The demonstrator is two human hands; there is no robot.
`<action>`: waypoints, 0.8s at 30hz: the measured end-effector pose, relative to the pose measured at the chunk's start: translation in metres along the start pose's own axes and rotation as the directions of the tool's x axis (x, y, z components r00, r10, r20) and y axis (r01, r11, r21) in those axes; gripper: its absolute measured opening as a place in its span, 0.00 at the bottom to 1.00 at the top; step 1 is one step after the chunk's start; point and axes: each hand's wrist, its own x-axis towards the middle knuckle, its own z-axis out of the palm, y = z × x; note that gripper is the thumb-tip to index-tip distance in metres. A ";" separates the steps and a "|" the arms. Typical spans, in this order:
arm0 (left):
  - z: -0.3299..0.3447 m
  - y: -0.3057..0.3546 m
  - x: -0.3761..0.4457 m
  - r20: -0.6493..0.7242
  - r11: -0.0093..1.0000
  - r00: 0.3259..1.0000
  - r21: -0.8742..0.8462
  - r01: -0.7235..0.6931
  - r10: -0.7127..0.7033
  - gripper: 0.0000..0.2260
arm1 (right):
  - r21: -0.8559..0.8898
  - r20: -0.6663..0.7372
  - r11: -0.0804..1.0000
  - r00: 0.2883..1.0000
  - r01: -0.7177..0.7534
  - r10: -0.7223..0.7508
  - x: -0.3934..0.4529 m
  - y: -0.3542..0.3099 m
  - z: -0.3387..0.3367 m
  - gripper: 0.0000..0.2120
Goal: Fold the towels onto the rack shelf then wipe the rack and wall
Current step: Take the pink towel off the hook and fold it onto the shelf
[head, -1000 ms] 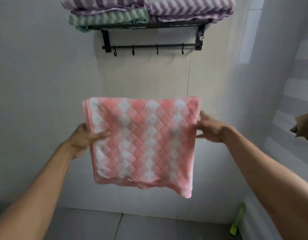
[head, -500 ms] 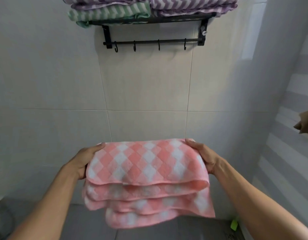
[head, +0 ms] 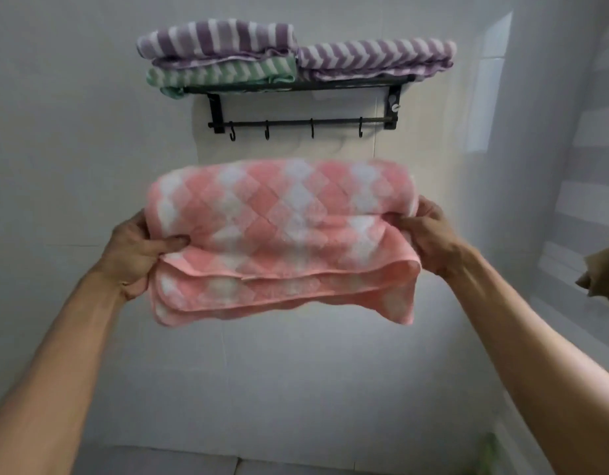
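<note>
Two hands hold one pink and white towel [head: 282, 241] up in the air, in front of the wall and below the rack. The left hand [head: 135, 250] grips the left end, with the thumb pressed on the front and the other fingers hidden behind the cloth. The right hand [head: 429, 234] pinches the right end, its fingers closed on the folds. I think the hands hold both ends so the folded layers stay together and do not fall open. The bottom layers sag a bit in the middle, because nothing holds them up there. Farther back, on the white tile wall [head: 73, 149], is the black rack [head: 296, 87] with a bar of small hooks [head: 267, 130] under it. Three folded towels lie on its shelf: a purple striped towel [head: 217, 37] sits on top of a green striped towel [head: 224, 75] on the left, and another purple towel [head: 375, 54] lies just beside them on the right. The pink towel probably goes up there next, likely on top of the right one.
</note>
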 end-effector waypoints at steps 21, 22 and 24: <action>0.019 -0.056 -0.021 0.002 0.860 0.861 0.042 0.508 -0.509 0.09 | -0.232 -0.154 0.925 0.950 -0.302 0.272 -0.038 0.038 -0.006 0.07; 0.022 -0.062 -0.027 0.017 0.836 0.836 0.018 0.549 -0.549 0.11 | -0.244 -0.162 0.909 0.939 -0.337 0.305 -0.041 0.046 -0.007 0.06; 0.023 -0.077 -0.043 0.052 0.793 0.794 -0.044 0.608 -0.606 0.19 | -0.247 -0.173 0.875 0.908 -0.416 0.383 -0.048 0.065 -0.011 0.06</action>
